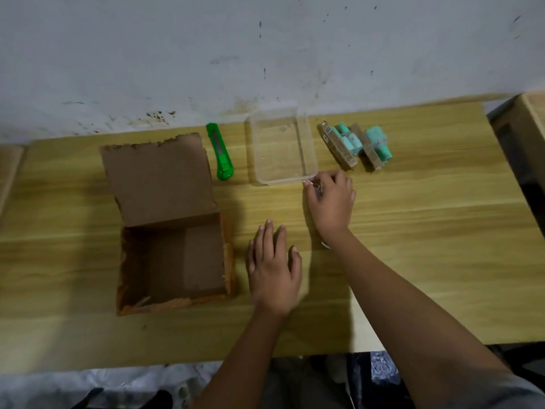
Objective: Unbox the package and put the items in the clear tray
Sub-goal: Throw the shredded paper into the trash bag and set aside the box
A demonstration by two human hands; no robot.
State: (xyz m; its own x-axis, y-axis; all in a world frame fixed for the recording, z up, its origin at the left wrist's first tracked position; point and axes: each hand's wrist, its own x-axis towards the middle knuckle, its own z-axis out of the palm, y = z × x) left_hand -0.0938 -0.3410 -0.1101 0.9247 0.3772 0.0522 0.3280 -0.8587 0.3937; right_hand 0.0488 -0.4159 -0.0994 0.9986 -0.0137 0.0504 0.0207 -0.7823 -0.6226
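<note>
Metal bit in my right hand (330,199), pinched at tray (309,149) corner, may slip; left hand (274,267) lies flat, empty.

So the tabletop (413,231) is a light wood-grain one, pushed right up against a grubby pale wall (265,54) that's got dark specks and brownish smears, worst just above the tabletop's far edge. A green utility knife (219,151) lies flat near that far edge, roughly mid-width, its fat end toward the near side. Off the right edge there's another light wooden surface (528,119), and past the near edge it's just dark, blurry floor clutter I can't make out.
</note>
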